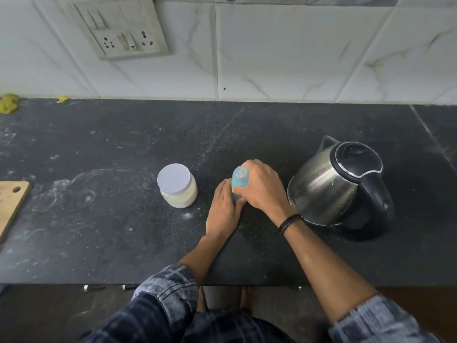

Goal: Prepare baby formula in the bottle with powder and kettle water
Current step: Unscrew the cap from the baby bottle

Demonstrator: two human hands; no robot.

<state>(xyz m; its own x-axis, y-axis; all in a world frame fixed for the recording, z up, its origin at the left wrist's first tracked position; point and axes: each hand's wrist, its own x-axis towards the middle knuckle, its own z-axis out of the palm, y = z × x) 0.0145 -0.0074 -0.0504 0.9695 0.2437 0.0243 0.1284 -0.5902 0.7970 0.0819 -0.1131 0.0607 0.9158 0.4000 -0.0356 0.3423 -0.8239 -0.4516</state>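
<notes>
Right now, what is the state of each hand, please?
Left hand: closed, holding the lower part of the baby bottle.
Right hand: closed, gripping the baby bottle near its top.

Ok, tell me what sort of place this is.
Most likely a home kitchen: a dark stone counter runs along a tiled wall with a socket panel, and an electric kettle stands on it near the baby bottle.

Left hand [223,211] grips bottle [238,178] low, right hand [262,188] high.
</notes>
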